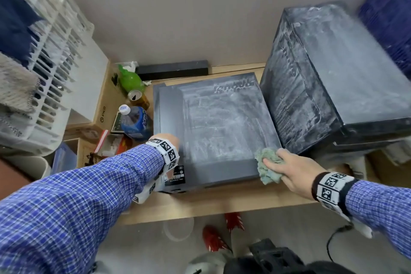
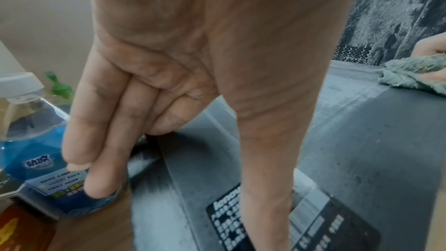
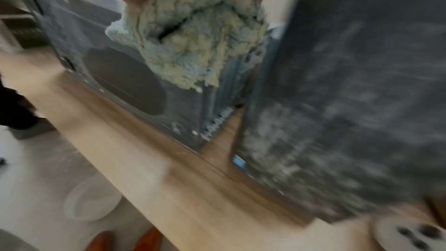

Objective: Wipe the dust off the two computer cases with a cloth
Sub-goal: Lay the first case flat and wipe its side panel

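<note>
Gripping cloth [image 1: 265, 165], right hand [image 1: 287, 171]; left hand [image 1: 165, 140] flat on case [image 1: 218, 122].

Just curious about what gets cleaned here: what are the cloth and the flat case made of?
Cloth: soft, nubby terry or microfibre, pale green; its looped pile shows in the right wrist view. Flat case: probably painted sheet metal, matte dark grey where wiped, chalky with dust elsewhere; plastic cannot be ruled out.

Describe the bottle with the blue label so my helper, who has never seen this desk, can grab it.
Start at the flat dusty black computer case lying on the wooden desk. Against its left side stands the clear plastic bottle with a blue label and white cap, just ahead of the left hand. Unlike the green plastic bottle and the opened drink can behind it, it holds blue liquid.
</note>
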The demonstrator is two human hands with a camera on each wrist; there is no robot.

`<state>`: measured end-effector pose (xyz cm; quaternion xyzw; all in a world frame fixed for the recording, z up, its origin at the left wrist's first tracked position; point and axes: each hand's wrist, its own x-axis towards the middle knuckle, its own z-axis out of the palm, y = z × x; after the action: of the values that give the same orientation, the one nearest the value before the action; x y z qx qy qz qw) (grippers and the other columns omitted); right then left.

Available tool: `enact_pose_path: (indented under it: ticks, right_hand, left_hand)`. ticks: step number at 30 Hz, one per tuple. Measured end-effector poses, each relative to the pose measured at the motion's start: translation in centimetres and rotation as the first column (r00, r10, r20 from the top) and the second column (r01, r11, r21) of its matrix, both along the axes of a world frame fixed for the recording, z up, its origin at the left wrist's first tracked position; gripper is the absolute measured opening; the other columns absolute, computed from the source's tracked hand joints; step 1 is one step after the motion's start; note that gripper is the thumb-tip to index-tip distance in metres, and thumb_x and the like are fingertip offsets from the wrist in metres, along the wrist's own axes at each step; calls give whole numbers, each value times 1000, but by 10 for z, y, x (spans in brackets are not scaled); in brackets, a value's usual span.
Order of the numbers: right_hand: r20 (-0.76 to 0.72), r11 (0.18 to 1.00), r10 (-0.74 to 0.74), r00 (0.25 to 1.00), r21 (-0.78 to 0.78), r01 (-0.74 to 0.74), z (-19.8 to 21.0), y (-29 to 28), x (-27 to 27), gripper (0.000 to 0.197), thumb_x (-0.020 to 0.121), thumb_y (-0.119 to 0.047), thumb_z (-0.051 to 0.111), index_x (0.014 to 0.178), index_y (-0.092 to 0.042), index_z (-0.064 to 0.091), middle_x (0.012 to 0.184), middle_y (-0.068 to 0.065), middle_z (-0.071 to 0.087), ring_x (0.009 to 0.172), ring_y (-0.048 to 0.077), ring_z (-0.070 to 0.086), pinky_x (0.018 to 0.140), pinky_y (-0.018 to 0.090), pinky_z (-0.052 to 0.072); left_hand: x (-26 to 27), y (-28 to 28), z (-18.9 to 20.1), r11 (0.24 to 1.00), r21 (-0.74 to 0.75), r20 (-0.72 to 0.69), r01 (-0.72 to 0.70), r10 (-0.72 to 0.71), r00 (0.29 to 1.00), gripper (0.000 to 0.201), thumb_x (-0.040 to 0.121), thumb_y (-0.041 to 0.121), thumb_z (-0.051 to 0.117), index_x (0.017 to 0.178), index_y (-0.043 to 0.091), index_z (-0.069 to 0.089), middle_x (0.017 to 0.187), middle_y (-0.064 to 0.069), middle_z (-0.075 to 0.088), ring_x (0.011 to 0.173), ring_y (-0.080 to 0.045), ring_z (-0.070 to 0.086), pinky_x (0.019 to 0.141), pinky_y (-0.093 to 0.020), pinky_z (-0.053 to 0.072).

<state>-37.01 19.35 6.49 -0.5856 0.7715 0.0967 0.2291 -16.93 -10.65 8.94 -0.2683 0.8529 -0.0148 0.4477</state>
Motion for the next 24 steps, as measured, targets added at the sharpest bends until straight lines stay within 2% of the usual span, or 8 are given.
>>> enact_pose_path:
  ticks: [4,9,11,14,17,19,21,24]
  right_hand:
    - [-24,993,-112,993,29,113,0,3,3,61,92,-27,43,150,-32,27,123,0,30,88,17,52,82,30,49]
    - [3,981,-181,983,70,181,3,-19,43,66,95,-22,41,153,-20,11,135,7,23,82,20,49,72,29,44]
    - [9,976,-202,979,82,200,-5,-23,51,70,93,-16,44,153,-18,7,138,10,21,82,20,48,71,29,43]
    - [-10,953,-292,956,80,292,-16,-23,51,79,86,-15,52,152,-12,9,136,13,21,94,23,48,79,29,48]
    - [23,854,-519,855,72,516,-9,-35,53,76,86,-18,51,150,-15,10,135,20,25,110,34,51,84,35,48]
    - [-31,813,-576,817,81,577,-8,-49,55,80,87,-23,53,150,-7,7,140,24,20,115,35,50,93,36,46]
    - [-125,785,-601,789,93,613,-13,-66,52,91,87,-28,57,150,0,-1,143,28,11,120,32,49,100,34,43]
    - [-105,756,-647,755,43,654,-13,-89,39,88,85,-28,60,148,2,7,140,27,20,120,34,45,95,35,45]
  left_hand:
    - [3,1,3,1000,-6,-19,-27,27,999,48,69,34,87,108,12,70,82,0,62,73,-21,58,62,-30,48]
    - [3,4,3,999,-23,5,-41,41,999,47,71,35,85,110,13,68,76,2,56,70,-20,55,61,-31,47]
    - [4,3,3,999,-27,-2,-34,34,999,47,74,35,84,112,13,67,81,2,58,73,-21,56,61,-31,47]
    - [5,0,7,997,-60,-21,-55,53,998,36,80,34,80,107,14,65,77,4,56,73,-20,56,60,-31,45]
    - [4,-8,14,990,-97,-80,-107,99,992,29,79,33,79,96,15,63,75,4,56,72,-19,57,61,-31,46]
    - [3,-15,17,981,-122,-102,-149,137,985,42,75,36,83,106,12,66,86,1,58,81,-22,59,66,-34,49]
    - [3,-19,14,974,-138,-138,-180,161,977,75,66,43,89,125,8,58,113,-7,55,103,-26,58,76,-37,52]
    - [4,-19,7,978,-100,-128,-185,172,977,102,63,43,92,140,0,40,132,-13,42,122,-29,48,95,-41,52]
